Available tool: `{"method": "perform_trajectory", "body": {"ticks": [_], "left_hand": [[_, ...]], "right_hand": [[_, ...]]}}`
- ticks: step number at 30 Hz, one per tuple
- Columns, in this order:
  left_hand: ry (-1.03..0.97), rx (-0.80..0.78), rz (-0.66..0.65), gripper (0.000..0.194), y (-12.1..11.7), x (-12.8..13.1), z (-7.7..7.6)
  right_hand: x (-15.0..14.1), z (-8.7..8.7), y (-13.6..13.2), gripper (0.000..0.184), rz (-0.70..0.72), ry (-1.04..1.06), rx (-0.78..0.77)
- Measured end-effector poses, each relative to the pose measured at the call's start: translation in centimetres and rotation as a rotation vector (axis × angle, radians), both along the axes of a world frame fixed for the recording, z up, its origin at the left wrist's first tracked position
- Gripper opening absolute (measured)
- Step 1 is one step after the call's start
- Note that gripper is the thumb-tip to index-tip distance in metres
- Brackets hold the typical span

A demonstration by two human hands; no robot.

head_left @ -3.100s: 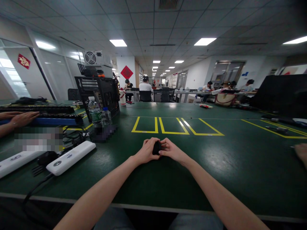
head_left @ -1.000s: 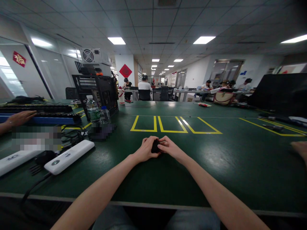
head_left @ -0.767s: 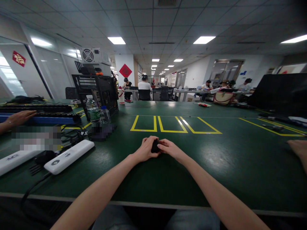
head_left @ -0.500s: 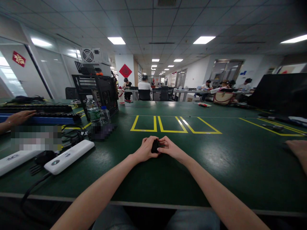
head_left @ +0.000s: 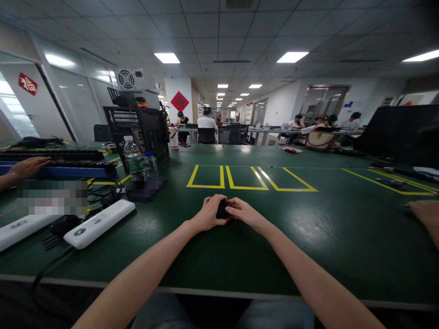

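A small black block-like object (head_left: pixel 222 209) sits between my two hands, close above or on the green table (head_left: pixel 240 260); its exact kind is hard to make out. My left hand (head_left: pixel 210 214) is closed around its left side, fingers over the top and thumb along the near edge. From the right, my right hand (head_left: pixel 240 211) pinches at the object's right side with bent fingers. The fingers cover much of the object. Just beyond the hands, yellow tape outlines (head_left: pixel 245 188) mark the table.
White power strips (head_left: pixel 103 224) and black cables lie at left, near water bottles (head_left: pixel 133 157) and an open computer case (head_left: pixel 147 132). Another person's hand (head_left: pixel 32 167) rests on a blue-edged tray at left; one more hand (head_left: pixel 425 212) is at the right edge. A dark monitor (head_left: pixel 401 135) stands right.
The fingertips of my right hand have shifted very slightly on the black object. My left hand keeps its grip, and all else looks the same.
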State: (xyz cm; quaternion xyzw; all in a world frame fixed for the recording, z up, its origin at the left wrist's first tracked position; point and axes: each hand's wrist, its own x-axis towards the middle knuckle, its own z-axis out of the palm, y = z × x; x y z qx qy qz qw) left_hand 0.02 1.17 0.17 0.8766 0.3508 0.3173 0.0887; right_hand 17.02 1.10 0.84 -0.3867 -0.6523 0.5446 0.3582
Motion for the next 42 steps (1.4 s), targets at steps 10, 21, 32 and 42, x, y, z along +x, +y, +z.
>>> {"method": "perform_trajectory", "body": {"ticks": [10, 21, 32, 42], "left_hand": [[0.001, -0.012, -0.007, 0.057, -0.1, 0.0, 0.2], [0.004, 0.002, -0.010, 0.057, 0.0, -0.1, 0.0], [-0.003, 0.011, -0.003, 0.059, 0.2, 0.0, -0.2], [0.006, 0.007, -0.011, 0.057, 0.1, -0.1, 0.0]], "right_hand": [[-0.1, 0.6, -0.8, 0.032, -0.013, -0.024, 0.066], [0.1, 0.1, 0.0, 0.030, 0.004, -0.052, 0.063], [-0.1, -0.1, -0.1, 0.029, -0.009, -0.012, 0.082], [0.1, -0.1, 0.2, 0.031, 0.017, -0.007, 0.091]]}}
